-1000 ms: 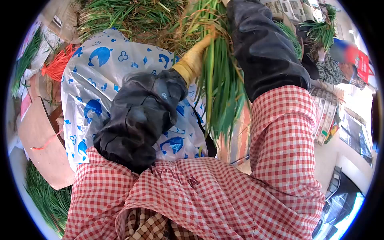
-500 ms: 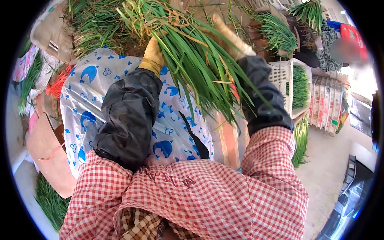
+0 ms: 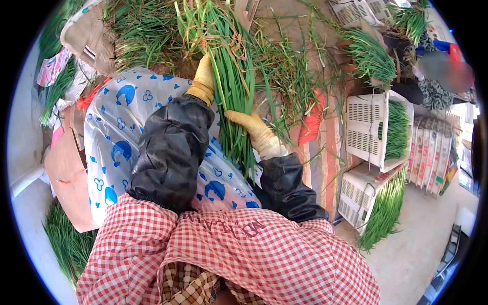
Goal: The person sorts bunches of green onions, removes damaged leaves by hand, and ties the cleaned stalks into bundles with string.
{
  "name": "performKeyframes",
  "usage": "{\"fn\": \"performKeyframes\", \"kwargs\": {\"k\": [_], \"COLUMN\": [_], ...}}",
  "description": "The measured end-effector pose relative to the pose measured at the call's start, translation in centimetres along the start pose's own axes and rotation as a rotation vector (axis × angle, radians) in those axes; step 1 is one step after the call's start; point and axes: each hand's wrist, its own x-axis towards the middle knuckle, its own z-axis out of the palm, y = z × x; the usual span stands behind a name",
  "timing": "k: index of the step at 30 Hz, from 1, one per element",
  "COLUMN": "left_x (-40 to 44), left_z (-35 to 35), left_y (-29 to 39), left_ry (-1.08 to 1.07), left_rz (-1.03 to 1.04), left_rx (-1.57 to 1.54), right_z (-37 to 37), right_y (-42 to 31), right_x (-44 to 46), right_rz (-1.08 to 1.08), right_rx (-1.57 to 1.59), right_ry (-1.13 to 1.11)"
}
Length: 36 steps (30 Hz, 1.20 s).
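Observation:
A long bunch of green garlic chives (image 3: 236, 81) hangs in front of me, its leaf tips pointing down toward my apron. My left hand (image 3: 204, 79), in a yellowish glove, is closed around the upper part of the bunch, with its fingertips hidden among the stalks. Lower down, my right hand (image 3: 256, 133), gloved too, presses on the leaves from the right. Its thumb lies across their front and the other fingers are hidden behind them. Dry brown strands (image 3: 231, 40) cling to the upper stalks. Below the bunch, a plastic sheet with blue dolphins (image 3: 121, 152) covers my lap.
Loose chives (image 3: 147, 40) are heaped at the far left beside a beige crate (image 3: 91, 40). Scattered leaves (image 3: 290, 76) cover the floor ahead. White crates (image 3: 366, 127) of chives stand at the right. Another person (image 3: 437, 94) sits at the far right, near a chive bunch (image 3: 412, 23).
My right hand has come down and left from the far side onto the leaves. The spread bunch now hangs narrower and straighter. My view has turned slightly to the right.

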Motion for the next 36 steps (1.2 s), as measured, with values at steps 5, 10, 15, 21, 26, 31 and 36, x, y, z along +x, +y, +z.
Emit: {"fn": "performKeyframes", "kwargs": {"k": [5, 10, 15, 21, 26, 31, 36], "left_x": [1.5, 0.6, -4.7, -7.0, -6.6, -5.3, -6.1], "left_z": [0.9, -2.5, -0.4, 4.0, -0.1, -4.0, -0.8], "left_y": [-2.5, -7.8, -7.7, -2.8, 1.0, 1.7, 1.4], "left_ry": [0.313, 0.7, 0.34, 0.173, -0.008, -0.214, -0.26], "left_rz": [-0.062, -0.136, -0.423, -0.634, -0.341, -0.041, -0.147], "left_rx": [0.057, 0.465, 0.456, -0.003, -0.033, -0.074, -0.062], "right_z": [-0.5, -3.4, -2.2, 3.4, -4.2, -14.6, -9.8], "right_y": [-1.8, -0.4, -1.4, -3.9, -3.8, 10.5, 8.5], "right_x": [1.1, 4.7, 5.2, -5.4, -12.2, -7.6, -0.6], "right_rz": [0.283, 0.372, 0.331, -0.217, 0.01, 0.162, -0.471], "right_rx": [0.069, -0.188, -0.838, -1.061, -0.034, -0.594, -0.966], "right_ry": [0.079, 0.153, 0.179, 0.189, -0.01, 0.598, 0.465]}}
